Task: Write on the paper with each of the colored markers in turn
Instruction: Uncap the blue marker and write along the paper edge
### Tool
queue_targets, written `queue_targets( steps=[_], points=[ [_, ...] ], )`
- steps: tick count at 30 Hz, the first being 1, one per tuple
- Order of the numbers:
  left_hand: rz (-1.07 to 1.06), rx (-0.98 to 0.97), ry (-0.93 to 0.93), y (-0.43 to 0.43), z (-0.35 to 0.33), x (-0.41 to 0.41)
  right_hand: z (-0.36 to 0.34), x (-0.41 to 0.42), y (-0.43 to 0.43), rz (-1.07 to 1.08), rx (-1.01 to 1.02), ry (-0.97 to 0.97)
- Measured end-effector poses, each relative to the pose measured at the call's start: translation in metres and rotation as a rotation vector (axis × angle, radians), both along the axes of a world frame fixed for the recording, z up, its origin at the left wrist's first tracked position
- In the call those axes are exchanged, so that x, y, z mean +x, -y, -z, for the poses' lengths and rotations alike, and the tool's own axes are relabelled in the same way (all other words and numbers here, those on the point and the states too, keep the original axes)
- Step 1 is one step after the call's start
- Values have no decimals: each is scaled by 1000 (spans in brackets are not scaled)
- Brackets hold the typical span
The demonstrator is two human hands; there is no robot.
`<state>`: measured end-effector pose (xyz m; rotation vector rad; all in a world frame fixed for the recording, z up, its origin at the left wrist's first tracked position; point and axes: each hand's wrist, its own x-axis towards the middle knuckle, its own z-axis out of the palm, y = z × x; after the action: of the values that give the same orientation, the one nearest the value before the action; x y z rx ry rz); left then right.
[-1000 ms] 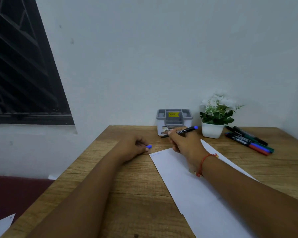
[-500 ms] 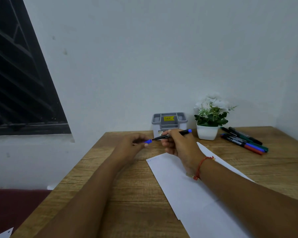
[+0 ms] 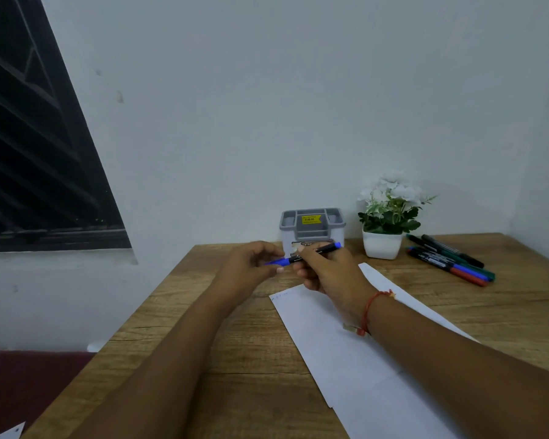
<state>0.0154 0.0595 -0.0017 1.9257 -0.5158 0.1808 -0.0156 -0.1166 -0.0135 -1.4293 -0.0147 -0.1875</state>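
A plain pale grey-white painted wall (image 3: 298, 106) filled most of the view, marked with a few small scuffs on its left part. At the left, a dark window with black slanted bars (image 3: 29, 153) sat in a dark frame, nothing visible beyond it. A wooden table with a light brown grain top (image 3: 203, 359) stood pushed against the wall, reaching into the right corner where a second pale wall (image 3: 545, 185) met the first. Below the window, a dark maroon surface (image 3: 29, 384) lay beside the table. The light was soft and even.
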Motion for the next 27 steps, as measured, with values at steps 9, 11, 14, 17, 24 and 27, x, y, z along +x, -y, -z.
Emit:
queue_targets(
  steps=[9,11,14,17,24,27],
  points=[
    [-51,-163,-10,11,-4,-5,-5,3,14,-93,35,-42],
    [-52,-187,-27,14,-3,-6,-7,1,15,-113,73,-52],
    [-100,-338,-39,17,-4,-8,-14,1,12,-111,158,-80],
    [-234,-549,3,17,-9,-6,-18,2,11,64,8,-98],
    [-463,-575,214,27,-28,7,5,8,27,285,-899,238],
    [-479,-482,276,32,-38,20,6,6,24,267,-1070,303]
  ],
)
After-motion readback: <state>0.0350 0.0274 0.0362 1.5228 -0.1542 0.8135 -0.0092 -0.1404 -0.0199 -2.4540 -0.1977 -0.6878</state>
